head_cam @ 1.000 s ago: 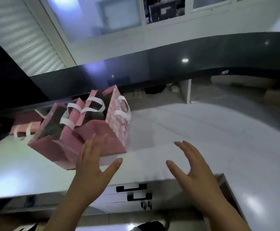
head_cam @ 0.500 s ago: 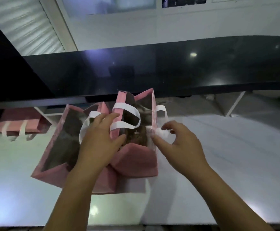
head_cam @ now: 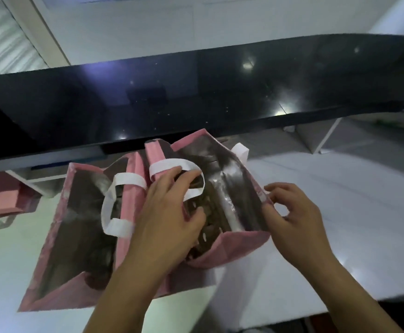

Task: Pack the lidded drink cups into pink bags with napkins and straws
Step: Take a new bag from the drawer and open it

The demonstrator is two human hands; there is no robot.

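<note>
1. Two pink paper bags with dark silvery lining and white strap handles are stood upright and open-mouthed on the glossy white worktop (head_cam: 340, 212). They touch side by side: the centre pink bag (head_cam: 232, 247) and the left pink bag (head_cam: 59, 296).
2. Left hand (head_cam: 169, 219): the fingers are curled over the centre pink bag's left wall at its white strap handle (head_cam: 172, 165), and the thumb is inside the mouth.
3. Right hand (head_cam: 294, 219): the same bag's right rim is pinched between thumb and forefinger, with the other fingers loosely bent above it.
4. Judged reason: the mouth is being spread from both sides so that the creased lining opens and a cup can be lowered in upright.
5. No lidded cups, napkins or straws are seen. The bag interiors are dark, so their contents cannot be told.
6. A flat pink bag (head_cam: 3, 200) lies at the left edge of the frame, below the glossy black ledge (head_cam: 196, 92). It is presumably spare stock.
7. Packing is judged to be at an early stage.
</note>
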